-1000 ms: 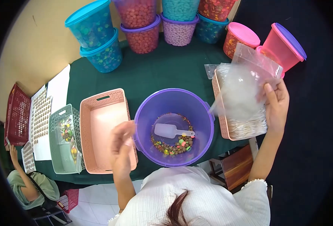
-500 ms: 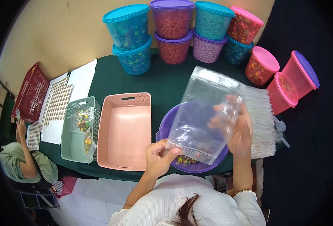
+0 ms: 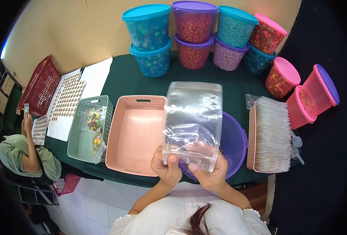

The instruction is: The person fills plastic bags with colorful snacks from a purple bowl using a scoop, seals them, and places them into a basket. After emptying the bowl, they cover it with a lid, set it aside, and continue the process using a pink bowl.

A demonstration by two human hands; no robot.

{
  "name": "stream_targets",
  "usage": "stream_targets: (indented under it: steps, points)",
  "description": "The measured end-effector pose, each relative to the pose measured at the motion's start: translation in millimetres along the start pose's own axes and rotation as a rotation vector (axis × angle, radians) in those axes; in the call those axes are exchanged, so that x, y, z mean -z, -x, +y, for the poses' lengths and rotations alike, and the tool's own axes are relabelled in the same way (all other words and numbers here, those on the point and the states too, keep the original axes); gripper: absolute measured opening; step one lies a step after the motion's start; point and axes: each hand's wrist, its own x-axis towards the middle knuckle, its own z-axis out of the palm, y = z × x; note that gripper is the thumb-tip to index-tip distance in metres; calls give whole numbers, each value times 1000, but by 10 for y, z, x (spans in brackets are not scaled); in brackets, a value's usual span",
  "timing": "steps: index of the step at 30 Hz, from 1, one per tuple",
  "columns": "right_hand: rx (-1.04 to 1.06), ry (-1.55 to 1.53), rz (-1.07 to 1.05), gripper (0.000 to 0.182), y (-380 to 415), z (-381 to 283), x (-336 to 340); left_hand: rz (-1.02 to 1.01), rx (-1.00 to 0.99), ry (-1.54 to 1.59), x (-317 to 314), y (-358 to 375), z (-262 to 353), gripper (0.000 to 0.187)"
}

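Observation:
A clear zip bag (image 3: 193, 113) with nothing visible in it is held up between both hands, its zip edge toward me. My left hand (image 3: 166, 166) pinches the bag's near left corner between thumb and fingers. At the near right corner, my right hand (image 3: 210, 172) grips the same edge, its thumb on top and its fingers showing through the plastic. Behind and below the bag is a purple tub (image 3: 236, 147), partly covered by it. An empty pink basket (image 3: 136, 133) stands left of the bag.
A green basket (image 3: 79, 137) holds filled bags. Right of the tub, a basket of stacked packets (image 3: 273, 135) stands near scoops (image 3: 296, 141). Tubs of sweets (image 3: 193, 55) line the back. Sheets of round stickers (image 3: 69, 94) lie left, near another person (image 3: 24, 156).
My right hand has come down and left from behind the bag to its near right corner. The bag now stands straighter and farther left. The whole view has shifted slightly.

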Motion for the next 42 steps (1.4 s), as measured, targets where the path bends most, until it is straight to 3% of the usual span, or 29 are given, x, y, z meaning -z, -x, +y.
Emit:
stream_targets:
  steps: [3,6,7,8,10,12,14,15,17,18,20,24,29,31,34,35,37,39,41,42]
  points:
    - [-65,-63,224,35,5,-16,-50,-95,-110,-132,14,83,-27,31]
    - [-68,-29,270,32,-34,-6,28,-213,-178,-100,7,69,-55,22]
    - [-72,-17,336,28,-82,-37,34,-294,-18,-149,-13,8,107,21]
    - [-70,-16,339,28,-121,-56,96,-297,-18,-148,26,-79,192,21]
    - [-174,-8,239,25,-171,-130,330,-916,97,-222,175,-252,323,20]
    - [-231,23,168,22,-227,-228,503,-867,109,-176,338,-271,480,21]
    - [-412,56,-44,21,-234,-262,595,-736,-94,-85,494,-302,650,33]
    - [-471,73,-70,21,-230,-259,592,-739,-81,-84,410,-331,759,33]
    - [-525,88,-145,21,-232,-234,566,-801,-288,-564,137,-434,900,69]
    - [-563,106,-227,21,-226,-216,536,-800,-274,-568,92,-446,849,69]
    - [-572,43,-230,21,-211,-181,461,-1071,-184,-814,56,-455,693,93]
    - [-509,133,-310,19,-224,-133,437,-1116,-128,-826,63,-408,499,96]
    - [-471,302,-358,16,-245,-41,478,-1022,-154,-732,141,-389,426,88]
    - [-433,466,-478,18,-311,-90,473,-1017,-120,-734,168,-392,455,85]
    - [-533,198,-511,21,-431,-22,629,-953,-75,-734,275,-390,471,82]
    - [-586,193,-423,28,-507,60,730,-887,-65,-734,319,-389,472,81]
    - [-567,760,-417,36,-650,237,964,-895,-48,-719,398,-383,440,81]
    - [-732,1213,-650,32,-716,373,1002,-908,-32,-707,475,-357,386,81]
    - [-953,1559,-971,32,-739,510,871,-969,163,-520,546,-333,321,83]
    - [-959,1552,-957,32,-726,567,852,-982,160,-519,581,-326,306,83]
